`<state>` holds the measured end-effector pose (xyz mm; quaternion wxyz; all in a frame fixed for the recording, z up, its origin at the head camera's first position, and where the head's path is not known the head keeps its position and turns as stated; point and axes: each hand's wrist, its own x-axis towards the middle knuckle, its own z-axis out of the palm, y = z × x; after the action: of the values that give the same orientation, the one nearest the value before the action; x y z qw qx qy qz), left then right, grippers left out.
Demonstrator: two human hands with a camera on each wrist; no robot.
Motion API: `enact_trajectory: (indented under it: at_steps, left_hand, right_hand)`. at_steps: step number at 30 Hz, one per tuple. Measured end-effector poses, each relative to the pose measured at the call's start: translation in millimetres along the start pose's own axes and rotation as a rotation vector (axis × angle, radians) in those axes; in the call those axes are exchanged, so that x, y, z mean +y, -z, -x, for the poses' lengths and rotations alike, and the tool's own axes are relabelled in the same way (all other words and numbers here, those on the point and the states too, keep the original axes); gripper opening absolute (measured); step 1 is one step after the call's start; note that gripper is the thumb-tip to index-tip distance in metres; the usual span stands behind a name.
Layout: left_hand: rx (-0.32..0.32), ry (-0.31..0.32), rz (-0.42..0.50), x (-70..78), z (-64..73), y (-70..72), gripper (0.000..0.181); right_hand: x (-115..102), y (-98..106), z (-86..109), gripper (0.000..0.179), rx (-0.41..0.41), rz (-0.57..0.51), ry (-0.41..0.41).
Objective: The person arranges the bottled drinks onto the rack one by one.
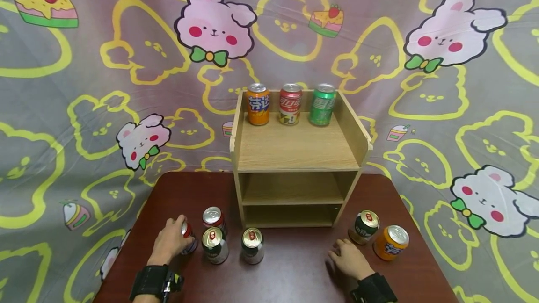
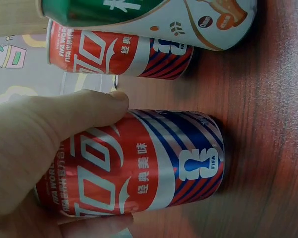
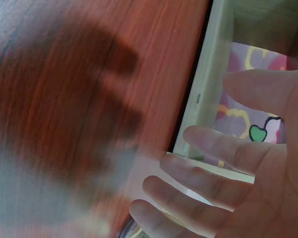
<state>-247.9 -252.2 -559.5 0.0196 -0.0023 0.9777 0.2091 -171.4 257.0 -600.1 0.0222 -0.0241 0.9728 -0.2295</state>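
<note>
My left hand (image 1: 170,240) grips a red Coca-Cola can (image 2: 139,163) with blue stripes at its base, thumb on one side and fingers on the other. Just right of it stand a second red cola can (image 1: 214,219) and a green-and-white can (image 1: 214,247) with a gold top. Another gold-topped can (image 1: 252,247) is farther right. Over the table's right side, my right hand (image 1: 349,258) holds nothing, and its fingers are spread in the right wrist view. Nearest to it are a dark green gold-topped can (image 1: 364,228) and an orange Fanta can (image 1: 391,243).
A wooden shelf unit (image 1: 294,153) stands at the back of the dark red table (image 1: 294,275). On its top level are an orange can (image 1: 258,104), a red can (image 1: 290,104) and a green can (image 1: 322,105). A patterned cloth (image 1: 294,22) hangs behind.
</note>
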Motion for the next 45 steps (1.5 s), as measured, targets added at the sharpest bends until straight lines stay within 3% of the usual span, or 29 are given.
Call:
enact_trajectory:
  at_steps: [7, 16, 24, 32, 41, 45]
  left_hand:
    - [0.018, -0.053, -0.002, -1.5, 7.0, 14.7, 0.060]
    - [0.029, -0.085, -0.012, 15.4, 13.9, 42.5, 0.061]
    - [0.022, -0.159, -0.033, 32.1, 15.1, 65.7, 0.056]
    - [-0.065, -0.220, -0.066, 63.9, 27.1, 90.4, 0.057]
    - [-0.074, -0.290, -0.090, 101.0, 36.4, 95.6, 0.061]
    - [-0.092, -0.363, -0.119, 122.6, 40.1, 99.7, 0.059]
  right_hand:
    - [4, -7, -0.9, 0.026, -0.063, -0.007, -0.010]
    - [5, -10, -1.6, 0.027, -0.108, -0.013, -0.046]
    - [6, -10, -1.3, 0.025, -0.118, -0.024, -0.040]
    - [5, -9, 0.4, 0.035, -0.113, 0.000, -0.034]
    - [6, -12, 0.8, 0.038, -0.093, 0.031, -0.046]
    - [7, -12, -2.3, 0.039, -0.088, 0.043, -0.035]
